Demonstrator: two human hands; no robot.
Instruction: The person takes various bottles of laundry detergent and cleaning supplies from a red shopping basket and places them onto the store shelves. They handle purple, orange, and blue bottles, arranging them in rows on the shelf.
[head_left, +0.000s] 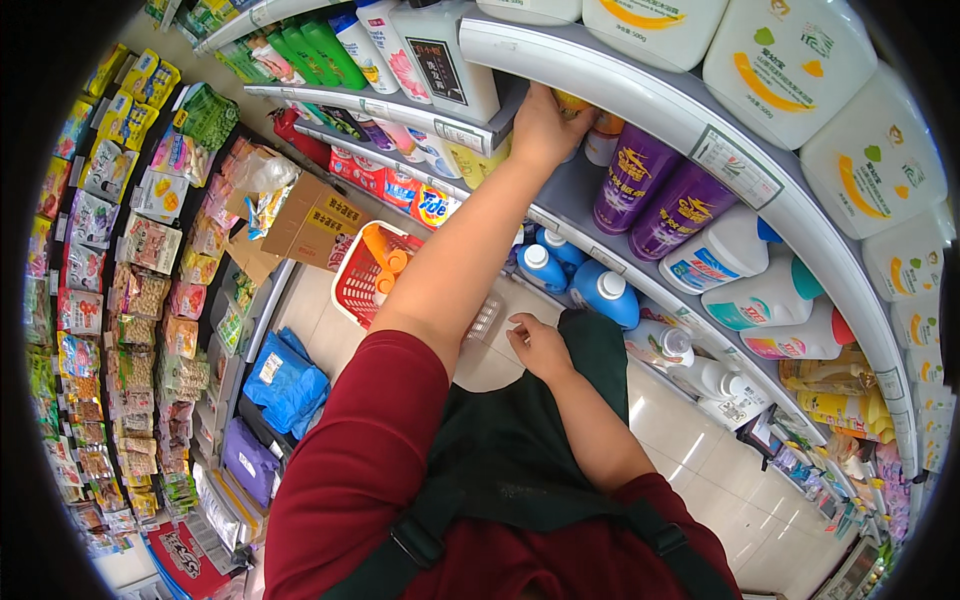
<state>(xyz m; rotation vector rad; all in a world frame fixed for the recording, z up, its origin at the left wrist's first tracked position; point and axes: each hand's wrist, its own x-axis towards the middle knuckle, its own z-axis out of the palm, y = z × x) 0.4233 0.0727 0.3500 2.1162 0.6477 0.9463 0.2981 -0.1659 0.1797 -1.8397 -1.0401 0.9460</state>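
Observation:
My left hand (546, 129) reaches under the front edge of the upper shelf (592, 60). It is at a yellow-orange container (571, 103), its fingertips partly hidden, so whether it grips the container is unclear. Just right of the thumb stands an orange-and-white can (604, 141). Beside that are two purple spray cans (636, 176) with gold writing. My right hand (541, 346) hangs low in front of the dark green apron (517, 442), holding nothing, its fingers loosely bent and apart.
A red-and-white plastic basket (356, 281) with orange items in it rests on the tiled floor, next to an open cardboard box (311, 221). Blue bottles (604, 292) fill the low shelf. White bottles (757, 289) line the middle shelf. Snack packets (142, 292) hang at left.

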